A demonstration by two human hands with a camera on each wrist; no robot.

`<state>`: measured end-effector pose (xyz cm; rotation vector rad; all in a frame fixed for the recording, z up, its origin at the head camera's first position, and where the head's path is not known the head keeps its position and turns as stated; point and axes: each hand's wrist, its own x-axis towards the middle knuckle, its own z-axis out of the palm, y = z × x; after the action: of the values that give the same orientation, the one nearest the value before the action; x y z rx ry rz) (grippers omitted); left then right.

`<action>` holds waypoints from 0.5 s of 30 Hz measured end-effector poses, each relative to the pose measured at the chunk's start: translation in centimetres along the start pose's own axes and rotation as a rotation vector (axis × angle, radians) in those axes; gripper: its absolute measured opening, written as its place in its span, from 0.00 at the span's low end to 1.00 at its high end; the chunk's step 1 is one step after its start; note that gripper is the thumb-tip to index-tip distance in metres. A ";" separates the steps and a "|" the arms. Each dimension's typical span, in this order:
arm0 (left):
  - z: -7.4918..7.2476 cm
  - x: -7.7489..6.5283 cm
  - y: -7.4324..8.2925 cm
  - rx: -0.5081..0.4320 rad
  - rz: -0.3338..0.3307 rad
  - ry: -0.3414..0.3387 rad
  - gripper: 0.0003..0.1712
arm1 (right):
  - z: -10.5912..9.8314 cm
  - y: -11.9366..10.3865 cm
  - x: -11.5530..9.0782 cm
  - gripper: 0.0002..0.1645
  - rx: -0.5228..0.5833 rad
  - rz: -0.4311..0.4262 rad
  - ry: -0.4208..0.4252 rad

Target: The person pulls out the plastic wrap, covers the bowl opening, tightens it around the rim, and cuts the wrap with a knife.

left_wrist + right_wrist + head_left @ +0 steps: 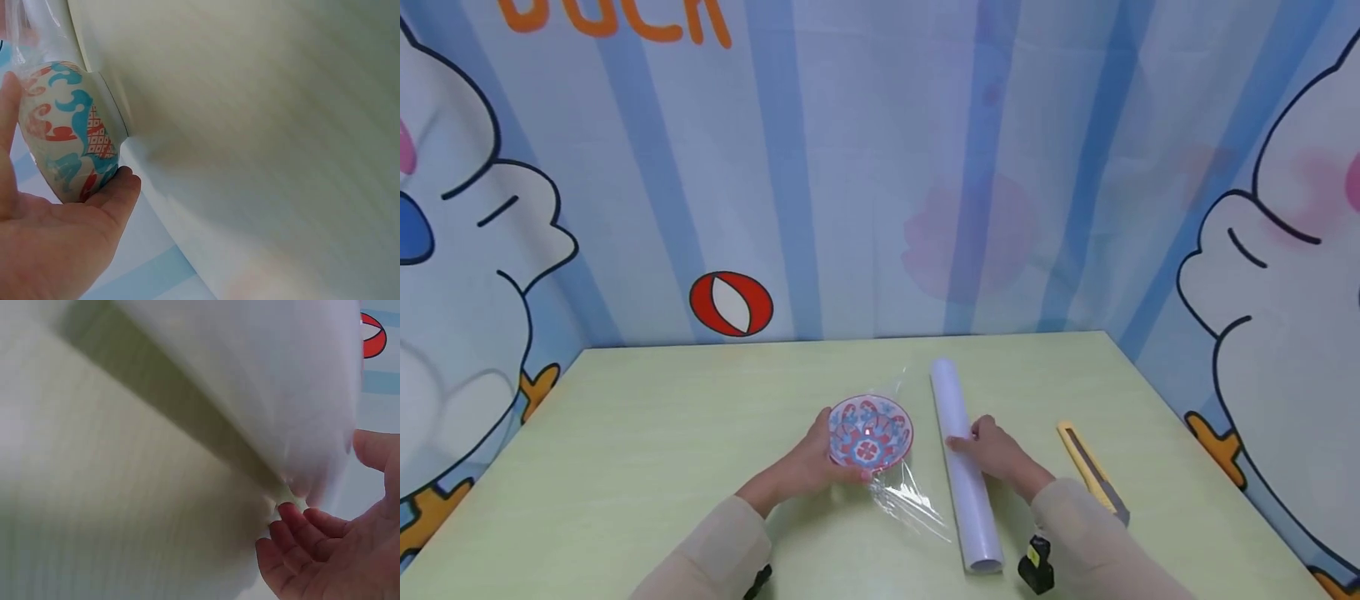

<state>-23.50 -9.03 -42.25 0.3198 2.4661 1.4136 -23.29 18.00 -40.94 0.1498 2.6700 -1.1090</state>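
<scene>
In the head view my left hand (820, 458) holds a bowl (871, 433) by its side, thumb at the near rim. Red and blue patterns cover the bowl inside; its patterned outside and pale foot show in the left wrist view, tilted above the fingers. Clear plastic film (910, 500) hangs about the bowl and stretches towards a long white roll (966, 475), which looks like cling film. My right hand (995, 450) grips this roll midway, thumb across the top. In the right wrist view its fingers (294, 544) curl against the roll's side.
A yellow utility knife (1092, 468) lies right of the roll, partly beside the right sleeve. Below the right wrist is a small black device (1036, 567). The pale green table (685, 417) ends at a blue striped curtain (865, 167) printed with cartoons.
</scene>
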 end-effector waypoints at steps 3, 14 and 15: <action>0.1 0.0 -0.2 0.009 -0.005 0.007 0.62 | -0.6 0.9 -0.7 0.32 -0.092 -0.077 0.021; 0.2 0.0 -0.2 0.015 0.009 0.003 0.60 | -7.4 6.8 -2.4 0.25 -0.468 -0.057 0.106; 0.2 0.0 -0.1 0.016 0.010 0.004 0.61 | -8.0 7.3 -2.5 0.26 -0.468 -0.026 0.080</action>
<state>-23.40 -8.98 -42.45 0.3340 2.4835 1.3998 -21.03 28.80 -39.84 0.0733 2.9235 -0.4661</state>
